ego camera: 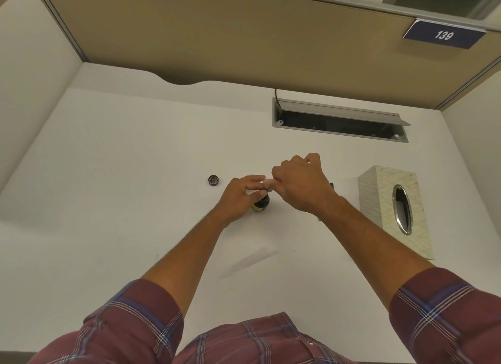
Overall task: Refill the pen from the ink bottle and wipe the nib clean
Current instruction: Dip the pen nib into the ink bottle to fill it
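We held the ink bottle (260, 203) mid-worktop (135, 173) with our left hand (238, 198); right hand (301, 184) curled above its mouth, contents hidden. Cap (213, 180) lay left, apart.

This is an office cubicle. Tan fabric partition panels (244, 38) with metal trim enclose a plain white bench (135, 160), and a blue number plate reading 139 (443, 35) hangs on the top rail. A recessed cable tray (339, 120) with a hinged grey lid is set into the bench, and a patterned tissue box (393, 209) stands near it.
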### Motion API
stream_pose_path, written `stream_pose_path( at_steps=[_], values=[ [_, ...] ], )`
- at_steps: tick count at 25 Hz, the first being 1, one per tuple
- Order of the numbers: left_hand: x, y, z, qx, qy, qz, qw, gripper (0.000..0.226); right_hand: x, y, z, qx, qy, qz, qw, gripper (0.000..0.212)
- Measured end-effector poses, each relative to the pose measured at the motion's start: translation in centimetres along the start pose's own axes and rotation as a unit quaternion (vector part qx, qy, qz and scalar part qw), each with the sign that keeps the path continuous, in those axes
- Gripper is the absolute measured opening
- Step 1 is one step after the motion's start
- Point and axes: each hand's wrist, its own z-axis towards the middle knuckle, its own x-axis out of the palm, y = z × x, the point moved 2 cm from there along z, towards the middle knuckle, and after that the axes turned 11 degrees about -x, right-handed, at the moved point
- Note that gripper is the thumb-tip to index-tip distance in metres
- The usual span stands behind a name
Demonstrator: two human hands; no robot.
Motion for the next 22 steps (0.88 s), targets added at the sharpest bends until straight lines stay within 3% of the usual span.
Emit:
stream_pose_path(
  at_steps=[4,6,11,15,17,22],
  values=[
    [-0.13,-0.11,0.01,-0.009,-0.001,-0.002,1.000,0.022,0.16,-0.30,-0.30,-0.008,-0.009,0.084,0.996,0.027],
    [-0.12,-0.04,0.00,-0.012,0.001,0.003,1.000,0.021,0.26,-0.30,-0.38,-0.024,-0.007,0.064,0.998,0.017],
    [-0.02,0.07,-0.11,-0.006,-0.001,0.004,1.000,0.024,-0.15,0.05,-0.03,-0.006,-0.007,0.014,1.000,0.040],
    [-0.16,-0.05,0.04,-0.003,-0.006,0.012,1.000,0.023,0.11,-0.30,-0.24,-0.007,-0.005,0.073,0.997,0.030],
    [-0.16,-0.01,0.08,-0.003,-0.004,0.013,1.000,0.022,0.24,-0.38,-0.26,-0.020,0.000,0.051,0.999,0.023],
    [0.01,-0.06,-0.03,0.006,-0.006,0.018,1.000,0.025,-0.21,0.02,-0.08,-0.008,0.006,0.008,1.000,0.045]
  ],
)
